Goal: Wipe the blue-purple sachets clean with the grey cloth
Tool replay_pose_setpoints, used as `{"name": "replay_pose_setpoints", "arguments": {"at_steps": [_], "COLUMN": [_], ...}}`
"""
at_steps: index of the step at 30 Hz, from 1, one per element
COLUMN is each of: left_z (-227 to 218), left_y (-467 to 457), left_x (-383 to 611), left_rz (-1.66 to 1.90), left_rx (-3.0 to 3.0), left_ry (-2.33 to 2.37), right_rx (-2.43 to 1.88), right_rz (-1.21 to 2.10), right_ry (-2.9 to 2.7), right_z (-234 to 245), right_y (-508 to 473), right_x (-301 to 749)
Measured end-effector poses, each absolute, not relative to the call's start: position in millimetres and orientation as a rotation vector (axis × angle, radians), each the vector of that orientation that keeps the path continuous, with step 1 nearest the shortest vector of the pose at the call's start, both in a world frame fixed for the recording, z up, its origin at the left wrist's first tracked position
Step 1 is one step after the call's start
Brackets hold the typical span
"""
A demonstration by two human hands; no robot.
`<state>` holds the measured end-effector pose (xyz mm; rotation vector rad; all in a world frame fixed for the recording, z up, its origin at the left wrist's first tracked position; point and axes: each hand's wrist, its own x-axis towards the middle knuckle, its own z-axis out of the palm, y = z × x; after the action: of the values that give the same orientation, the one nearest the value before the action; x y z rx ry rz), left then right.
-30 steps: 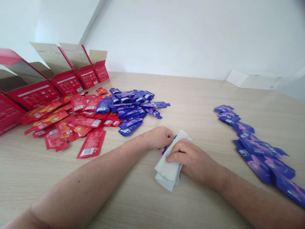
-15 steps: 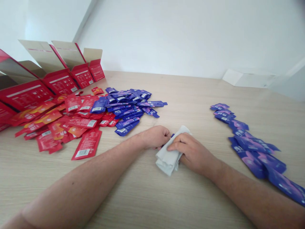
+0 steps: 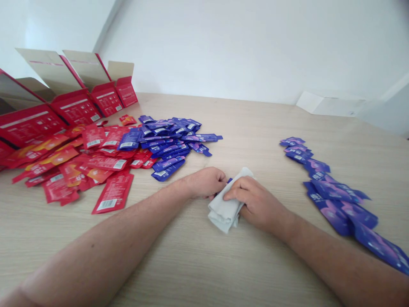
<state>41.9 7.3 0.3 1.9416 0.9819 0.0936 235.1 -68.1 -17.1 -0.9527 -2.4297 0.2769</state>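
Observation:
My right hand (image 3: 257,200) is closed on a folded white cloth (image 3: 223,209), thumb and fingers pinching it over the middle of the table. A small blue-purple tip of a sachet (image 3: 229,180) peeks out at the cloth's upper left edge; the rest is covered. Beside it, my left hand (image 3: 207,182) is closed, its curled fingertips at that sachet and touching the cloth. A pile of purple sachets (image 3: 169,149) lies beyond my left hand. Red sachets (image 3: 108,162) are heaped farther left, some under the purple ones.
Open red cartons (image 3: 76,106) stand in a row along the back left. To the right, several purple sachets (image 3: 332,209) lie overlapping in a line across the wooden table (image 3: 249,264). A white box (image 3: 329,104) sits by the back wall.
The view has shifted slightly, so the cartons and sachets appear a little farther left. Both hands keep nearly the same grip and place around the cloth.

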Motion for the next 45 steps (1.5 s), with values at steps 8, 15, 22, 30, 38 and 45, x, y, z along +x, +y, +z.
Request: {"name": "replay_pose_setpoints", "arguments": {"at_steps": [8,15,22,30,38,45], "left_z": [0,-3,-5,-6,-5,-7], "left_y": [7,10,10,11,11,12], "left_x": [43,43,43,43,43,43], "left_rz": [0.069,0.083,0.080,0.068,0.070,0.076], "left_rx": [1.940,1.965,1.945,1.933,1.936,1.952], "left_ry": [1.012,0.934,0.961,0.962,0.966,0.941], "right_rx": [-0.986,-0.861,-0.896,-0.984,-0.977,-0.885], "right_rz": [0.282,0.359,0.363,0.335,0.352,0.385], "right_ry": [-2.399,-2.512,-2.456,-2.392,-2.405,-2.490], "right_z": [-17,-16,-16,-18,-18,-16], "right_y": [-64,-66,-63,-60,-61,-64], "right_x": [240,238,243,245,244,241]}}
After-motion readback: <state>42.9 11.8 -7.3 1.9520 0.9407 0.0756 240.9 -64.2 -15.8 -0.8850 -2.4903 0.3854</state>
